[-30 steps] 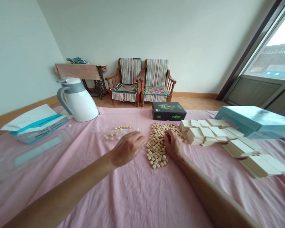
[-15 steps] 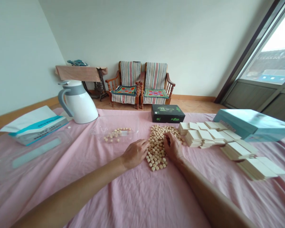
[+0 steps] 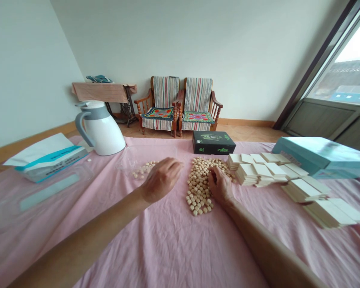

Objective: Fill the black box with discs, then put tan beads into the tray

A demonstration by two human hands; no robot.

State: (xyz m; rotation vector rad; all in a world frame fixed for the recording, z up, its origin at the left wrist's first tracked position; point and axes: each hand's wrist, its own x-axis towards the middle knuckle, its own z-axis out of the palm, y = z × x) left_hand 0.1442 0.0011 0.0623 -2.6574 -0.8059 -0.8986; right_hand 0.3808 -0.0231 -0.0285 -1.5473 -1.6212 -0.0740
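Observation:
A pile of small, pale, round-cornered wooden pieces (image 3: 199, 188) lies on the pink cloth. My left hand (image 3: 163, 178) is lifted just left of it, in front of a clear plastic tray (image 3: 166, 151). Its fingers are bent together, and whatever they hold is hidden. Several similar pieces (image 3: 138, 173) sit in the tray, partly behind this hand. At the pile's right side rests my right hand (image 3: 220, 185), fingers curled inward and touching the pieces. I cannot make out what is between those fingertips.
Stacks of pale flat boards (image 3: 267, 172) stand to the right, before a light blue box (image 3: 324, 156). A black box (image 3: 213, 143) is behind the pile. On the left are a white jug (image 3: 106, 132), a plastic package (image 3: 48, 160) and a clear lid (image 3: 48, 192).
My left hand has moved up and left, away from the pile, and now covers part of the tray. My right hand stays at the pile. The view has shifted slightly.

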